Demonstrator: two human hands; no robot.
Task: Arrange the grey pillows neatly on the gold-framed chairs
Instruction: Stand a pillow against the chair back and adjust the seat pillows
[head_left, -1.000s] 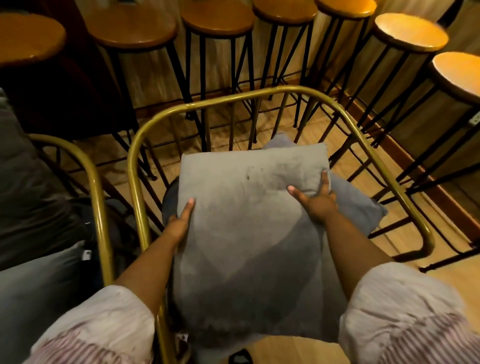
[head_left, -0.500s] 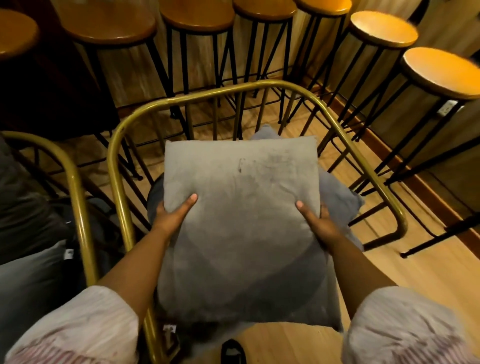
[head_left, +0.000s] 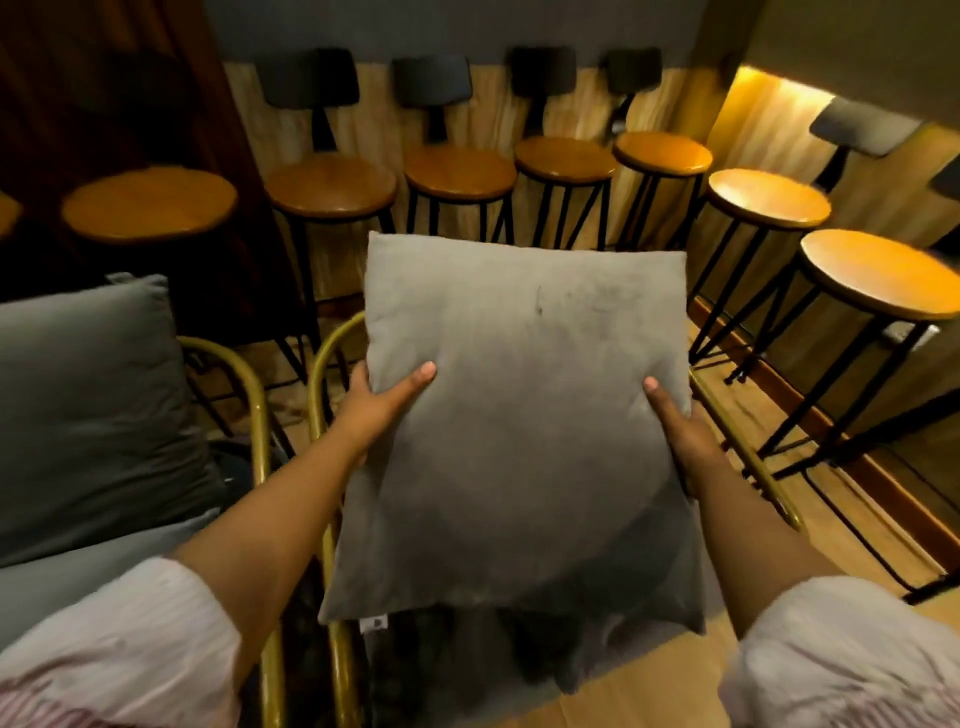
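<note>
While both hands grip it, grey pillow (head_left: 524, 415) hides gold-framed chair (head_left: 332, 343) (seat unseen).

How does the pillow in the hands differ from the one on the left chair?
The held pillow is lighter grey; the left pillow is darker. The held pillow is gripped at both sides by the left hand and right hand; the left pillow stands untouched in its gold-framed chair. Both look square and soft.

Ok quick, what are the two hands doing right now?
Left hand: closed on the left edge of the grey pillow.
Right hand: closed on the same pillow's right edge.
</note>
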